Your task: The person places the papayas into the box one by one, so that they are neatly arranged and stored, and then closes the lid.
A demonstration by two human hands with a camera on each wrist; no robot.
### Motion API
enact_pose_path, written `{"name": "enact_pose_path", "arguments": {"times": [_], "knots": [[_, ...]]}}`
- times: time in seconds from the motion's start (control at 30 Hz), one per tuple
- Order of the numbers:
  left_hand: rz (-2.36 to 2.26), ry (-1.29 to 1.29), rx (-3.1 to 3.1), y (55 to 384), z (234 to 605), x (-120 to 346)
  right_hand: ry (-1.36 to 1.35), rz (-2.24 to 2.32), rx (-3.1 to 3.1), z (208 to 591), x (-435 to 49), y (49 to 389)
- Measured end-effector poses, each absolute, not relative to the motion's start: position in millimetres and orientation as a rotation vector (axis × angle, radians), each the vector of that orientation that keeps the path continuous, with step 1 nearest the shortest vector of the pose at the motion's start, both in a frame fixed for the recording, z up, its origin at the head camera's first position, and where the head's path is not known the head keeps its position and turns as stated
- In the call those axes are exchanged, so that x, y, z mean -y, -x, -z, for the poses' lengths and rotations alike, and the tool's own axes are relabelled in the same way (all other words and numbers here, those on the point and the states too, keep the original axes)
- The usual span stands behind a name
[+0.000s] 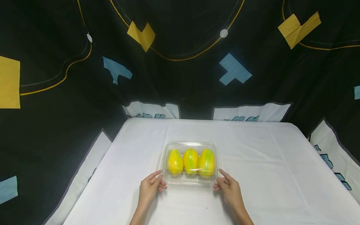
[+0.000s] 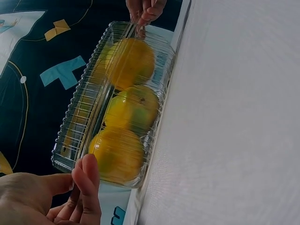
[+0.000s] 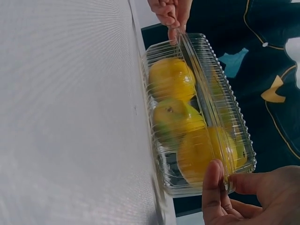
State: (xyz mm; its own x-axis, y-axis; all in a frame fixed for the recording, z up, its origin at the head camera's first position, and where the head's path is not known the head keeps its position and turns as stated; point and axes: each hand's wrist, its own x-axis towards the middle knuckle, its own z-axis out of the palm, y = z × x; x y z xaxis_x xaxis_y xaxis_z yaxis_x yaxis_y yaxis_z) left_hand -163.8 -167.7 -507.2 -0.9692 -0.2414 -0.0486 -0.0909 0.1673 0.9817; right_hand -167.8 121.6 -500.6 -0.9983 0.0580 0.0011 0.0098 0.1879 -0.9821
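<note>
A clear plastic clamshell box with its lid down sits near the middle of the table, and three yellow-green mangoes lie side by side in it. At its front left corner, my left hand pinches the rim between thumb and fingers. The right hand pinches the rim at the front right corner in the same way. Both wrist views show the ribbed side of the box; thumb and fingertips grip the flange where lid and base meet, by the left hand and by the right hand.
A white cloth covers the table. Behind it and along both sides hangs a dark curtain with yellow and blue patches and white panels at table height.
</note>
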Motion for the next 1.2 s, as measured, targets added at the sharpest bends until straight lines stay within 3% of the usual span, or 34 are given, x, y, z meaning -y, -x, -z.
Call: {"name": "enact_pose_path", "arguments": {"times": [1.2], "knots": [[1.959, -0.298, 2.22, 160.9, 509.6, 162.4, -0.02, -1.728, 2.528, 497.8, -114.8, 164.0]]}}
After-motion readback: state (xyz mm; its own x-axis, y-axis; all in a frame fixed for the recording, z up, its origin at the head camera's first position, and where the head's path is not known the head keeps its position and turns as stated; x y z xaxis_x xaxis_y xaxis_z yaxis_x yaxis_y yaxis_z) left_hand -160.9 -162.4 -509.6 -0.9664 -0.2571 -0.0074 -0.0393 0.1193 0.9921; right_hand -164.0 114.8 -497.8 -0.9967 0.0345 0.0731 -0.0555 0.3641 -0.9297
